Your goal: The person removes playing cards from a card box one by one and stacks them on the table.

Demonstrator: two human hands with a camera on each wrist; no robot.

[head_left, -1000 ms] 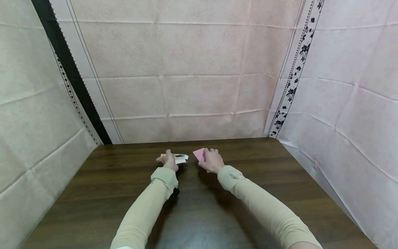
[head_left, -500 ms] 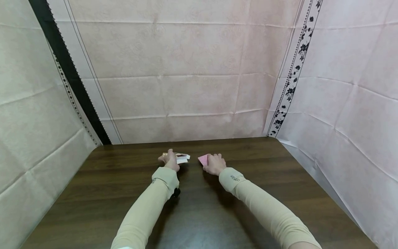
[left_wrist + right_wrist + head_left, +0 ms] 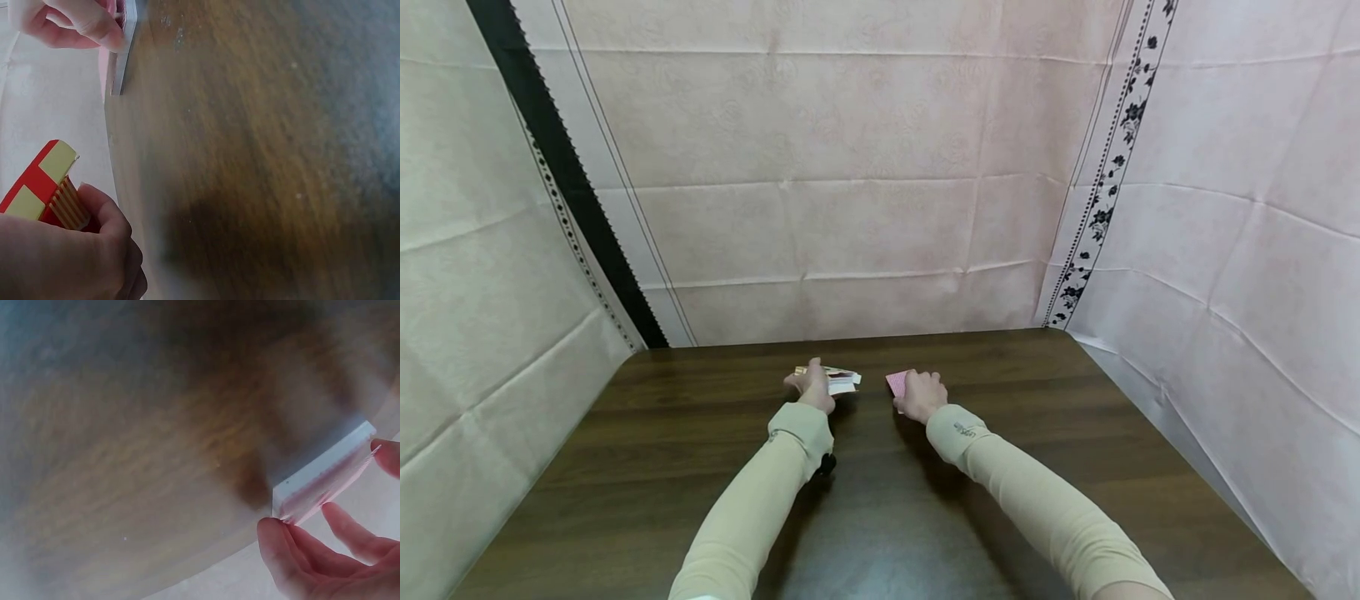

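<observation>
A small open box with white flaps is held by my left hand over the far part of the table. In the left wrist view the box shows red and yellow panels and a striped part, gripped by the left hand. To its right, my right hand pinches a pink patterned stack of cards, apart from the box. The right wrist view shows the stack tilted, its white edge visible, with fingertips of the right hand at both ends.
The dark wooden table ends just beyond both hands. Pale creased cloth hangs behind it and along both sides, with a black band at left and a floral strip at right.
The right hand has moved a little to the right with the pink stack, which has turned to show its patterned face. The left hand and box have shifted slightly right.
</observation>
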